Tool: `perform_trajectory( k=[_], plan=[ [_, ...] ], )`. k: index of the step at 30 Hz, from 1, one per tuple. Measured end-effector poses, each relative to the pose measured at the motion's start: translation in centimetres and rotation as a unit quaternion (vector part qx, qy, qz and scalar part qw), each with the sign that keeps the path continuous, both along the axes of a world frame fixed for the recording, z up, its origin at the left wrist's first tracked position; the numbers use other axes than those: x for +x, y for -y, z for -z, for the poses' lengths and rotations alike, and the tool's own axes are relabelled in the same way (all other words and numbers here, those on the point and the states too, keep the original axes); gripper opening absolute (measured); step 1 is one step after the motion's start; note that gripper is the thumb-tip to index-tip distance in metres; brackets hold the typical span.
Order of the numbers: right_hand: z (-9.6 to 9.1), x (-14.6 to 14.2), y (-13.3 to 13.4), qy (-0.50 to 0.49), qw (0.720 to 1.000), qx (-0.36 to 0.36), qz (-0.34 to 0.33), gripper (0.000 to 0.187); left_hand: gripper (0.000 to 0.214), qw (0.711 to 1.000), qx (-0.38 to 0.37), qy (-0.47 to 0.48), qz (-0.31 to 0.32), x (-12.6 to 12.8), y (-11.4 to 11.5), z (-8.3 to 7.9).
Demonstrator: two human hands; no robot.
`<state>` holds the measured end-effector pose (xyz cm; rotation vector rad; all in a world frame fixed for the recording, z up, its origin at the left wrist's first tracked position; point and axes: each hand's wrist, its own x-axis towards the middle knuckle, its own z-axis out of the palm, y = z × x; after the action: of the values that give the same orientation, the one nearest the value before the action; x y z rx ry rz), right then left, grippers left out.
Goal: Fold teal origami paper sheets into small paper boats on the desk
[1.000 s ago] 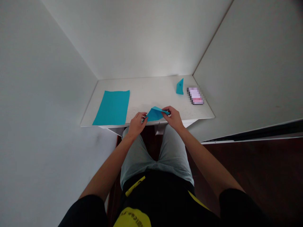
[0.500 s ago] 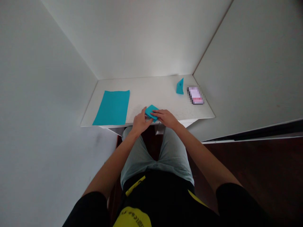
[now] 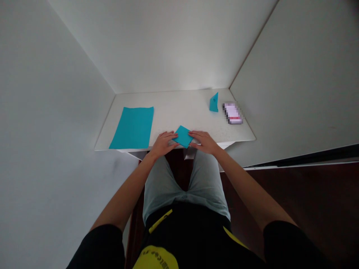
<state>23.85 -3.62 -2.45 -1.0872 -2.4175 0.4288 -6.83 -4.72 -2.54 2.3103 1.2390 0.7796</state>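
Note:
A small folded piece of blue paper (image 3: 183, 136) lies flat at the front edge of the white table (image 3: 179, 108). My left hand (image 3: 162, 144) rests on its left corner with the fingers stretched flat. On the paper's right corner lies my right hand (image 3: 204, 142), fingers also flat and pressing down. Neither hand grips the paper.
A flat blue sheet (image 3: 133, 127) lies at the table's left. A small folded blue paper shape (image 3: 213, 102) stands at the back right, beside a phone (image 3: 232, 113). White walls close in the table at the left, back and right. My knees are under the front edge.
The paper was held up as a wider triangle between both hands a second ago. It has since been folded smaller and laid flat, and both hands have spread to its two sides.

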Motion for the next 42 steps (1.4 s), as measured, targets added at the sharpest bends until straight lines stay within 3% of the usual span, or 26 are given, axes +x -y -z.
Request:
perform_trajectory(
  k=[4, 10, 13, 16, 20, 26, 29, 35, 42],
  plan=[
    [0.4, 0.3, -0.7, -0.067, 0.998, 0.0, 0.007, 0.029, 0.032, 0.999, -0.014, 0.025, -0.017, -0.1, -0.5, 0.3],
    [1.2, -0.5, -1.7, -0.131, 0.989, -0.025, 0.069, 0.019, 0.033, 0.999, -0.01, 0.039, -0.015, -0.1, -0.4, -0.2],
    [1.1, -0.6, -1.7, -0.137, 0.988, -0.039, 0.065, 0.02, 0.052, 1.0, 0.007, -0.017, -0.023, 0.2, -0.7, -1.1],
    [1.0, -0.5, -1.6, -0.13, 0.99, -0.027, 0.046, 0.026, 0.086, 0.993, 0.022, -0.112, 0.023, 1.0, -1.7, -1.9],
    [1.0, -0.2, -1.6, -0.132, 0.99, -0.027, 0.03, 0.027, 0.087, 0.98, 0.006, -0.185, 0.074, 2.2, -3.1, -1.8],
    [1.0, -0.5, -1.6, -0.142, 0.988, -0.038, 0.051, 0.025, 0.103, 0.983, 0.028, -0.176, 0.052, 2.2, -2.8, -0.6],
    [1.0, -0.8, -1.5, -0.141, 0.987, -0.043, 0.071, 0.021, 0.091, 0.991, 0.03, -0.127, 0.029, 1.6, -2.4, -0.5],
    [1.1, -1.3, -1.9, -0.141, 0.976, -0.08, 0.142, 0.021, 0.028, 0.999, 0.048, -0.007, -0.011, 1.2, -2.9, -0.2],
    [0.8, -2.1, -2.6, -0.102, 0.98, -0.062, 0.159, 0.026, 0.016, 0.996, 0.011, -0.009, -0.09, 1.6, -3.4, -0.2]
  ],
)
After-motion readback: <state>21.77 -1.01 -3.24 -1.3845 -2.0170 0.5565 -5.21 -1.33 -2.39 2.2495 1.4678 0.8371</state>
